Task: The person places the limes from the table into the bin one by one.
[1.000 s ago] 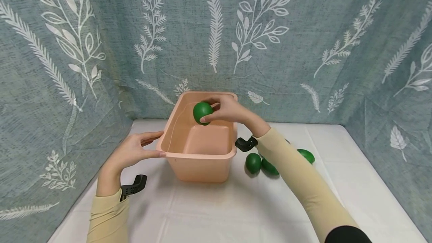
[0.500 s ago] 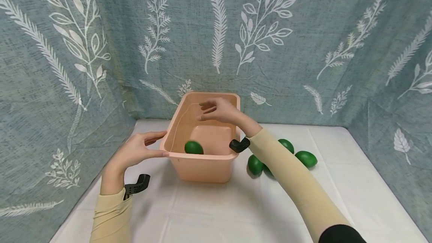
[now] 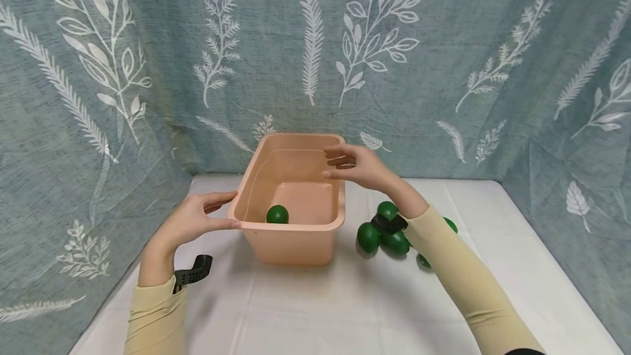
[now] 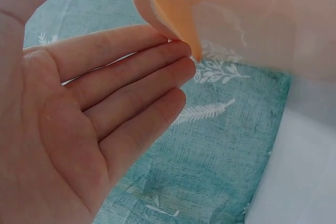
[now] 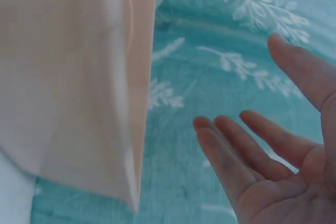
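Note:
A peach-coloured plastic bin [image 3: 291, 245] stands upright on the white-covered table. Inside, near its front left corner, lies one smooth green egg-shaped piece [image 3: 277, 215], partly hidden by the front rim. My left hand [image 3: 189, 223] is at the bin's left front corner, thumb on the front edge. Its straight fingers [image 4: 136, 77] meet the rim in the left wrist view. My right hand [image 3: 362, 167] is in the air over the bin's right rim, fingers loosely bent and spread, palm bare in the right wrist view.
Several more green egg-shaped pieces [image 3: 368, 238] lie on the table [image 3: 305, 311] right of the bin, some hidden behind the right forearm and its black wrist mount [image 3: 389, 224]. A blue-green leaf-print curtain [image 3: 276, 70] closes off the back and sides.
My right hand has let go of a green egg-shaped piece, which dropped into the bin and settled near the front. That hand has since moved right; the left stays at the corner.

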Available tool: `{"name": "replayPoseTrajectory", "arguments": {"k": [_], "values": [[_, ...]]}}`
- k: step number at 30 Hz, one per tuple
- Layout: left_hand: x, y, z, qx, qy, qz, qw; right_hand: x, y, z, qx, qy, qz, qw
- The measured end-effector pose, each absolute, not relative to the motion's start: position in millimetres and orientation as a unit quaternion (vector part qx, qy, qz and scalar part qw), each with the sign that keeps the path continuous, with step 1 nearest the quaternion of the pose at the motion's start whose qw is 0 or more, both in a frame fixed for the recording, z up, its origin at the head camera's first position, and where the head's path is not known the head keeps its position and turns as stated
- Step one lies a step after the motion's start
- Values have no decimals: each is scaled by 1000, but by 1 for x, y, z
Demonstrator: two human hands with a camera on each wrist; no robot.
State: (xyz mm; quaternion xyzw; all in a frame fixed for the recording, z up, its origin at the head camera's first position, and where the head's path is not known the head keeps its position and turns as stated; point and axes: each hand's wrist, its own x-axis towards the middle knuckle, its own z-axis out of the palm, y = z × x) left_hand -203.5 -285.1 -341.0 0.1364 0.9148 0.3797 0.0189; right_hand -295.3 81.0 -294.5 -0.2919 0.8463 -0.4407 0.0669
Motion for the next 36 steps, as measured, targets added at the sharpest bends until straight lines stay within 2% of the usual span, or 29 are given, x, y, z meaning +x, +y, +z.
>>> {"name": "replayPoseTrajectory", "arguments": {"k": [8,21,36], "values": [[-202,-285,-340,136,916,377,16,-276,130,-325,-244,846,-471,58],[-202,-286,-340,128,916,380,23,-250,202,-385,-195,888,-415,25],[-204,-286,-341,141,913,382,18,-213,258,-414,-142,919,-367,4]]}}
